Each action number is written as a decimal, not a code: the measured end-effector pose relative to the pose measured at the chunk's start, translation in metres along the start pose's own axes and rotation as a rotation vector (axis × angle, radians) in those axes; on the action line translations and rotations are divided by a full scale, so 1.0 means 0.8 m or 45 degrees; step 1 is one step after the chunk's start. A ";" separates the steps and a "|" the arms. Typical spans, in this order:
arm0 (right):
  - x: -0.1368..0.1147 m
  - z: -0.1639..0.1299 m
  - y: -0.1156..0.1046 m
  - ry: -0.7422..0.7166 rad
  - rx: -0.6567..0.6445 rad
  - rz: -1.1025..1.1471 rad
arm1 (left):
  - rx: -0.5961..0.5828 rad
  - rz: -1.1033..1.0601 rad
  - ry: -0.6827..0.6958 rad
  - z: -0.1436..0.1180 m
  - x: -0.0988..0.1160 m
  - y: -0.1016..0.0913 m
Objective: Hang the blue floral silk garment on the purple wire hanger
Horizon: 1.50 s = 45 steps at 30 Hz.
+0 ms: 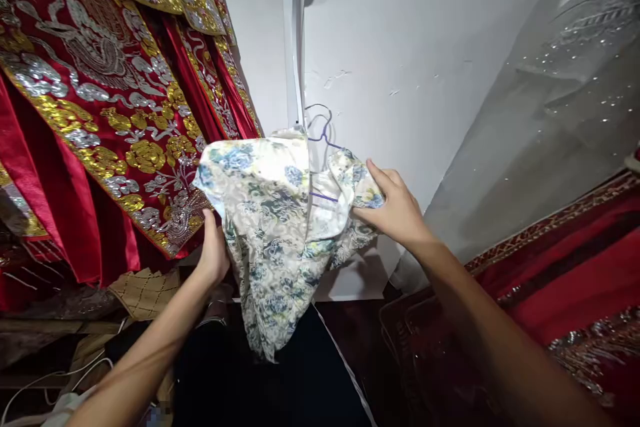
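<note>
A short floral blouse (273, 233), pale with blue flowers, hangs in front of me on a purple hanger (325, 137). The hanger's dark hook shows above the open neckline, and its lower bar is visible through the neck opening. My right hand (397, 205) pinches the blouse's right shoulder between thumb and fingers. On the other side, my left hand (215, 253) is at the sleeve edge, thumb raised against the cloth. Its fingers are mostly hidden behind the fabric, closed around the side of the blouse.
Red costumes with gold and silver embroidery (115, 107) hang at the left. A white wall (400, 53) with a vertical strip (295, 33) stands ahead. Sheer sparkling fabric (565, 100) and a red garment (585, 273) hang at the right. White cables (75, 373) lie lower left.
</note>
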State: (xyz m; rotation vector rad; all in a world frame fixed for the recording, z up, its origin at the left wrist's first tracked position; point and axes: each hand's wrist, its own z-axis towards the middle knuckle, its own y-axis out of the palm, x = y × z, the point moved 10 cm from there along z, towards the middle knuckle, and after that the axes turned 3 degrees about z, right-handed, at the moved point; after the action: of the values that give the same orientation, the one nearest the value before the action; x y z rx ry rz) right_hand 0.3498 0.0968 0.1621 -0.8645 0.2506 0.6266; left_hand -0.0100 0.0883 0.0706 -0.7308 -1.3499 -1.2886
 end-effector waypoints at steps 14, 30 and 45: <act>-0.023 -0.175 0.125 0.508 0.357 1.074 | -0.093 0.419 -0.335 -0.138 -0.130 -0.004; -0.040 -0.247 0.256 0.880 -0.375 1.549 | 0.098 0.384 -0.333 -0.150 -0.129 -0.037; -0.043 -0.256 0.255 0.939 -0.519 1.689 | 0.274 0.268 -0.174 -0.141 -0.125 -0.044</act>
State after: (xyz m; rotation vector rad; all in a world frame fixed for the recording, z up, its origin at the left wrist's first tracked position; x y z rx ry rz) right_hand 0.2078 0.0235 -0.0807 -1.2536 1.4740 1.5992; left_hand 0.0118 -0.0025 -0.0526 -0.7984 -1.4532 -0.9256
